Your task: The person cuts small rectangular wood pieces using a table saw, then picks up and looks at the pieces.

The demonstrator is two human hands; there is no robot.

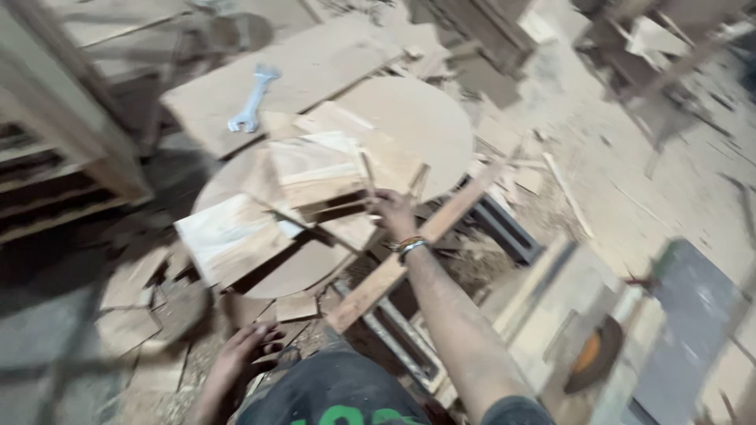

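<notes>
A: Head view, looking down: the right hand (pixel 391 211) stretches out to a pile of wood offcuts (pixel 319 177). Its fingers lie against the pile's near edge, beside a thin strip standing at a slant. The picture is smeared there, so I cannot tell whether the hand grips a piece or only touches it.

B: Where does the pile lie?

A: On round boards (pixel 417 126), one overlapping the other, low among scrap. A pale square panel (pixel 232 236) rests at the pile's left edge.

B: And the left hand?

A: The left hand (pixel 244 358) is down near the person's dark trousers, fingers loosely spread over sawdust and small offcuts, holding nothing.

B: What crosses under the right arm?

A: A long plank (pixel 409 252), running slantwise from near the knee toward the round boards. The wrist, which wears a bracelet (pixel 409 245), passes above it.

B: Further out?

A: A spanner (pixel 253 98) lies on a flat sheet (pixel 315 67) behind the pile, well apart from both hands. A saw blade (pixel 594 354) shows at lower right, blurred.
</notes>
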